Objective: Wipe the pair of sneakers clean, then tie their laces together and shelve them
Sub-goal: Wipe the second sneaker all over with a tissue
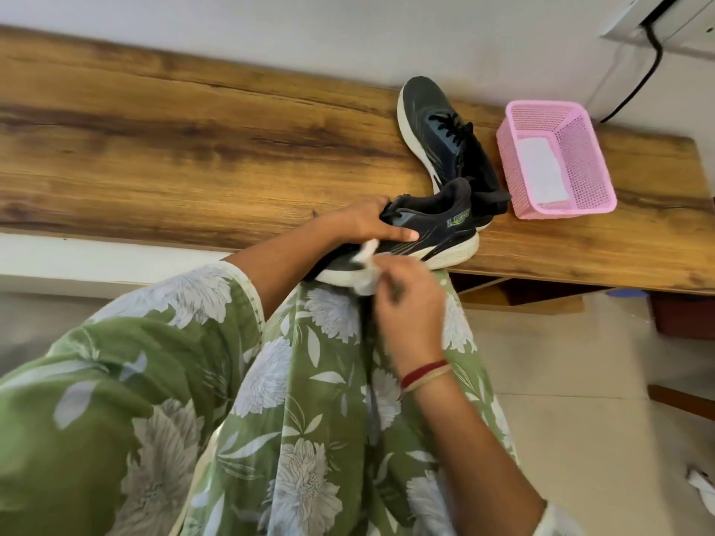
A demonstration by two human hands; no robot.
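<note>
A black sneaker with a white sole [433, 230] rests at the near edge of the wooden table [193, 148], its toe over my lap. My left hand [371, 224] grips it across the laces and upper. My right hand [406, 299] holds a crumpled white wipe [365, 265] pressed against the sneaker's side near the toe. The second black sneaker [441, 129] lies on the table behind it, toe pointing away, laces loose, its heel touching the first shoe.
A pink plastic mesh basket [580, 156] with a white sheet inside stands right of the sneakers. A black cable [638, 83] runs down the wall behind it. My green floral dress fills the foreground. A white scrap [702, 485] lies on the tiled floor.
</note>
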